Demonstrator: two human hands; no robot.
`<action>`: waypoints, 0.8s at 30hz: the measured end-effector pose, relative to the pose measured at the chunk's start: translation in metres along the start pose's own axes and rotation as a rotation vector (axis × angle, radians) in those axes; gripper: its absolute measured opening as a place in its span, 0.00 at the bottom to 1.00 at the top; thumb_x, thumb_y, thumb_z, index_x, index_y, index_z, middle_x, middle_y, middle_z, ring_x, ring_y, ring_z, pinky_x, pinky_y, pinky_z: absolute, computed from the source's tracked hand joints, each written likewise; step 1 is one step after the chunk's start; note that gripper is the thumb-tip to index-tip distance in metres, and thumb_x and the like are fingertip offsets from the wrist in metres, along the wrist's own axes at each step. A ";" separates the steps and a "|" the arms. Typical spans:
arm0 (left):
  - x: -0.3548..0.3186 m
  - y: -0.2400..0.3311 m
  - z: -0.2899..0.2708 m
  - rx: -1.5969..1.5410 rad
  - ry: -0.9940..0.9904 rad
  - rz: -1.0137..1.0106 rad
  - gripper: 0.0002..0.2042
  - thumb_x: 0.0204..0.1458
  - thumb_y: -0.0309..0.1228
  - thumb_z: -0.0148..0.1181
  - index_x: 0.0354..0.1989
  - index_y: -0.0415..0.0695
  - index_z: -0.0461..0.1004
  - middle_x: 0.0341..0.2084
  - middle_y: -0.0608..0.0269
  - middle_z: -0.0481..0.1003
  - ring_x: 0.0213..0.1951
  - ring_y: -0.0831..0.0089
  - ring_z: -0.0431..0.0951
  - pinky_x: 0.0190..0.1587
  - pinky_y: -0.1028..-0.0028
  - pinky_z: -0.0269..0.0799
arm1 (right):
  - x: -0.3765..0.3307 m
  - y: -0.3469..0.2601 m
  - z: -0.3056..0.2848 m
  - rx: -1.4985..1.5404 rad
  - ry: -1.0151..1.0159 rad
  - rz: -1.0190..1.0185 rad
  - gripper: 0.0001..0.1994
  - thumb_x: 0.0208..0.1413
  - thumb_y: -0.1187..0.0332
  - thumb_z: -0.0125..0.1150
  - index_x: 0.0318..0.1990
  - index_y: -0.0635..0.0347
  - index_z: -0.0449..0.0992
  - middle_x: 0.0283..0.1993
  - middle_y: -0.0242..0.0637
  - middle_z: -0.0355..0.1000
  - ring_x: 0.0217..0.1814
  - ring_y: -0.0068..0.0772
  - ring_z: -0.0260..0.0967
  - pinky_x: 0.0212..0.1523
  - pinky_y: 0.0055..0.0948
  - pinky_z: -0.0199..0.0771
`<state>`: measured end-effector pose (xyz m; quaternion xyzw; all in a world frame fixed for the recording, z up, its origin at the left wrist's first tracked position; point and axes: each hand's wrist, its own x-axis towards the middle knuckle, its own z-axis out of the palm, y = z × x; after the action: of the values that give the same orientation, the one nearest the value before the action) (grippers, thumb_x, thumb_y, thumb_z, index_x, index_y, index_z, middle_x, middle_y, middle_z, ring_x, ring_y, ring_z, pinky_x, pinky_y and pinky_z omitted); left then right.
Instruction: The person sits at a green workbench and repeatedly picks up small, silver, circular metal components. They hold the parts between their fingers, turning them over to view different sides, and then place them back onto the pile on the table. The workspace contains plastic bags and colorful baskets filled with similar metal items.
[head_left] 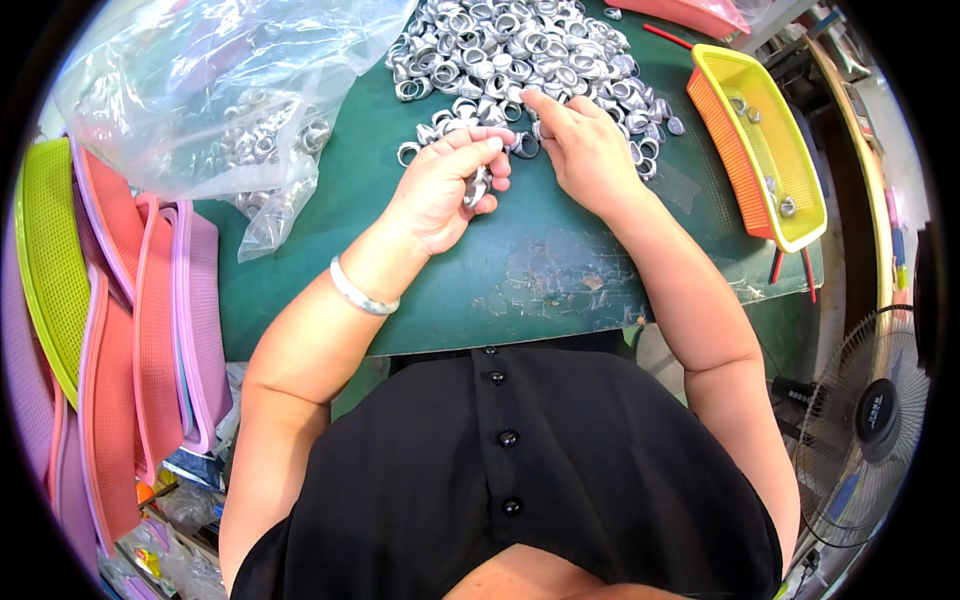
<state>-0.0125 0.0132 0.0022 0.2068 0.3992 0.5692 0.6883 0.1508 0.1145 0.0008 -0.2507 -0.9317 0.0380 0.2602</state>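
Rings: left hand point(440, 190), frame centre, pinches one small metal ring point(478, 186) in a closed grip; right hand point(585, 150), fingers spread, touches the ring pile point(510, 50) on the green surface point(560, 270). Probably light, stiff, slippery; best pinched across the rim.

The dark green worn table point(560, 290) carries a heap of silver metal rings point(520, 50), 1 clear plastic bag point(220, 90) and 1 orange-yellow plastic basket point(765, 140).

A large clear plastic bag point(215, 95) lies crumpled at about ten to eleven o'clock, on the green table's far left, with silver metal rings point(270, 140) showing through it. At six o'clock on the bag its lower end point(265, 215) tapers to a twisted point.
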 end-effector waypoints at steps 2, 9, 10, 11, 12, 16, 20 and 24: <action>-0.004 0.002 0.007 0.077 0.067 0.020 0.11 0.50 0.27 0.53 0.42 0.41 0.69 0.24 0.68 0.70 0.25 0.81 0.69 0.21 0.83 0.62 | -0.001 0.003 -0.001 0.204 0.044 0.065 0.25 0.41 0.81 0.56 0.52 0.58 0.65 0.29 0.32 0.69 0.33 0.29 0.65 0.36 0.28 0.68; -0.004 -0.002 0.010 0.200 0.057 0.089 0.13 0.48 0.25 0.56 0.44 0.42 0.68 0.24 0.69 0.69 0.24 0.83 0.68 0.20 0.85 0.60 | -0.008 -0.007 -0.007 1.152 0.069 0.287 0.25 0.45 0.82 0.59 0.53 0.60 0.63 0.31 0.28 0.69 0.35 0.15 0.66 0.42 0.19 0.65; -0.004 -0.003 0.010 0.222 0.062 0.109 0.13 0.48 0.25 0.56 0.43 0.42 0.69 0.24 0.69 0.69 0.24 0.84 0.68 0.20 0.85 0.59 | -0.008 -0.010 -0.008 1.169 0.060 0.283 0.25 0.45 0.82 0.58 0.54 0.61 0.63 0.31 0.29 0.69 0.35 0.16 0.66 0.42 0.19 0.65; -0.005 -0.005 0.010 0.244 0.066 0.129 0.12 0.48 0.25 0.57 0.43 0.42 0.69 0.24 0.70 0.69 0.24 0.84 0.67 0.20 0.86 0.59 | -0.009 -0.013 -0.009 1.186 0.052 0.279 0.25 0.46 0.82 0.58 0.54 0.61 0.63 0.32 0.29 0.69 0.36 0.17 0.66 0.42 0.20 0.66; -0.005 -0.006 0.011 0.251 0.069 0.147 0.12 0.48 0.26 0.58 0.42 0.42 0.70 0.24 0.70 0.69 0.24 0.84 0.67 0.20 0.86 0.59 | -0.009 -0.014 -0.010 1.203 0.043 0.274 0.25 0.46 0.82 0.58 0.54 0.62 0.62 0.32 0.30 0.69 0.36 0.18 0.66 0.42 0.20 0.66; -0.008 -0.006 0.013 0.281 0.058 0.216 0.08 0.47 0.26 0.60 0.37 0.42 0.72 0.24 0.71 0.70 0.24 0.85 0.67 0.20 0.86 0.59 | -0.011 -0.017 -0.010 1.214 0.046 0.222 0.26 0.46 0.83 0.58 0.55 0.61 0.61 0.32 0.30 0.69 0.36 0.18 0.66 0.43 0.21 0.66; -0.009 -0.006 0.014 0.286 0.053 0.241 0.07 0.46 0.26 0.61 0.34 0.43 0.73 0.24 0.71 0.71 0.23 0.84 0.68 0.20 0.85 0.59 | -0.012 -0.018 -0.008 1.231 0.072 0.171 0.27 0.45 0.84 0.57 0.55 0.61 0.61 0.34 0.31 0.68 0.38 0.20 0.66 0.44 0.22 0.67; -0.008 -0.006 0.013 0.236 0.041 0.201 0.07 0.47 0.25 0.60 0.35 0.43 0.73 0.23 0.71 0.71 0.23 0.84 0.68 0.20 0.85 0.59 | -0.012 -0.017 -0.004 1.189 0.090 0.110 0.28 0.45 0.84 0.58 0.56 0.60 0.60 0.38 0.33 0.67 0.40 0.21 0.66 0.44 0.23 0.67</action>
<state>0.0010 0.0056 0.0076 0.3135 0.4544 0.5886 0.5906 0.1541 0.0936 0.0026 -0.1112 -0.7243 0.5555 0.3930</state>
